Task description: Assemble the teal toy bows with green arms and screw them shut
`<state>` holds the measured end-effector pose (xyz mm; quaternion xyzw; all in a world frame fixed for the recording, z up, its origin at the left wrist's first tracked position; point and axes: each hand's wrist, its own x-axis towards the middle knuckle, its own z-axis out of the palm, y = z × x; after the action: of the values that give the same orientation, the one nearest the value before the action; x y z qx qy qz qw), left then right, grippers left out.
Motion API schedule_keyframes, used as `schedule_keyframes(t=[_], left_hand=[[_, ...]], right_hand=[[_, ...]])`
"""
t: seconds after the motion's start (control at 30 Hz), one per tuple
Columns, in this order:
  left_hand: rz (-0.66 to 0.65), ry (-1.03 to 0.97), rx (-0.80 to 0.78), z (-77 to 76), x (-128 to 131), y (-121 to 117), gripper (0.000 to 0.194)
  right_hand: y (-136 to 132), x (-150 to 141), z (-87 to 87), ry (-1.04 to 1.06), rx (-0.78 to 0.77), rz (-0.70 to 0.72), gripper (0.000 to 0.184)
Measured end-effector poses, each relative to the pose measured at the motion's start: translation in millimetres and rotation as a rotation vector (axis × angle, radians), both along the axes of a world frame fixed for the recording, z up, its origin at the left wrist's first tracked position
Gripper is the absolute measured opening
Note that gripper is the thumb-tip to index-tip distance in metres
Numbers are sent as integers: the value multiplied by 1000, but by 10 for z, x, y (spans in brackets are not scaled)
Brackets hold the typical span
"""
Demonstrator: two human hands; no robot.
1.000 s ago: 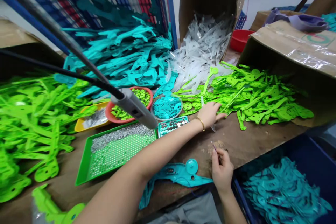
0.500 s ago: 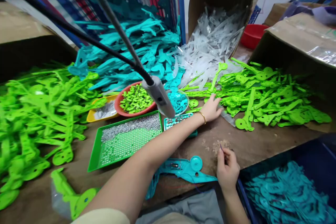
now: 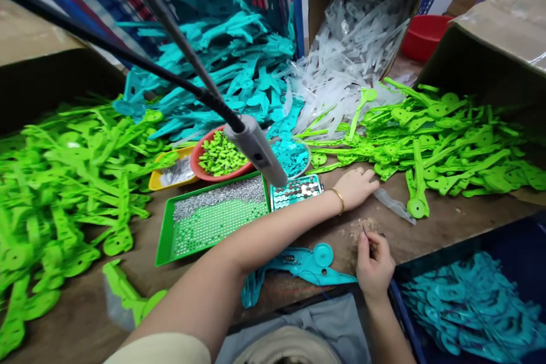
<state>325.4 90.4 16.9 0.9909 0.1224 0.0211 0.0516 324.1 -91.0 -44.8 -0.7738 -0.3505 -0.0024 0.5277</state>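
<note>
My left hand stretches across the table, palm down with its fingers extended to the right. Its fingertips reach the near end of a clear plastic strip. Closer to me, my right hand is closed, thumb and forefinger pinching a thin dark purple strand whose tip points up. Beside it on the table lies a turquoise plastic part with a round disc and a small metal piece set in it. My left forearm hides some of its left side.
A green perforated tray of metal bits stands left of my forearm, and a turquoise tray of shiny discs beyond it. Green parts pile up at left. A lamp head hangs over the bowls. A blue bin holds turquoise parts.
My left hand has drawn back slightly from the green parts, and its fingers now lie lower, by the clear strip. That strip has shifted slightly. My right hand keeps its pinch.
</note>
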Motion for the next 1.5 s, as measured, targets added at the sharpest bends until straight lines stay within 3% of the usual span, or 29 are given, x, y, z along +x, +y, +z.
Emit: schedule_keyframes(t=[0.23, 0.4, 0.47, 0.5, 0.57, 0.63, 0.7, 0.8, 0.9, 1.0, 1.1, 1.27, 1.37, 1.5], left_hand=[[224, -56, -18, 151, -192, 218, 25], [643, -493, -290, 283, -230, 739, 25], [803, -611, -334, 330, -122, 892, 29], [823, -641, -328, 351, -32, 916, 35], [718, -603, -293, 385, 217, 840, 40], [529, -395, -258, 400, 523, 637, 38], [408, -123, -228, 382, 837, 412, 50], [407, 55, -218, 305, 1198, 243, 92], [392, 97, -213, 245, 1326, 336, 93], [316, 123, -220, 282, 1263, 545, 81], [279, 134, -231, 420, 1142, 710, 63], [296, 129, -216, 658, 924, 700, 45], [279, 126, -211, 669, 698, 533, 51], [188, -22, -230, 521, 234, 306, 81]], right_hand=[[-9, 2, -10, 2, 22, 33, 24], [5, -20, 8, 13, 7, 44, 23], [17, -30, 16, 4, -2, 47, 23], [23, -33, 20, -3, -4, 49, 23], [32, -34, 28, -24, -6, 51, 22], [37, -29, 39, -49, -3, 51, 22], [38, -21, 52, -74, 3, 46, 21], [39, -9, 64, -98, 6, 28, 20], [36, -1, 61, -104, -4, 17, 20], [27, 5, 53, -99, -8, 30, 18], [18, 10, 51, -93, 8, 43, 18], [13, 10, 49, -94, 42, 38, 20], [9, 6, 41, -96, 53, 35, 21], [1, -1, 35, -89, 53, 42, 22]])
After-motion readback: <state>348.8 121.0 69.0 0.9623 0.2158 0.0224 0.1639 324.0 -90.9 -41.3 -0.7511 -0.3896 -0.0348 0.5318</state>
